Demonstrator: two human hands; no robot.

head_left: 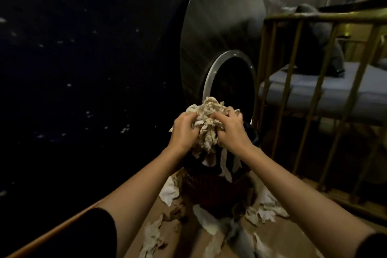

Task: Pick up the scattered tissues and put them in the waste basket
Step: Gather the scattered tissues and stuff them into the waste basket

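— What have the hands got?

— The left hand and the right hand are both clenched into one big wad of tissues, fingers dug in from either side, pressing it together between them. Strips hang loose from the underside.

— And the waste basket?

— Right below the wad, I'd say: a dark basket with what looks like a black liner, a few strips draped over its rim. It's dim and the arms cover part of it, so I can't make out the mouth clearly.

— So how would you do the drop?

— Lower the bundle until the dangling ends are inside the liner, then let go with both hands together. Release from up there and the loose pieces will likely drift out over the side. A push down afterwards would make room.

— Much left?

— Plenty. Scattered tissues lie on the floor all round the foot of the basket, more nearer us. A wooden railing stands just to the right, so the elbow has little room that way.
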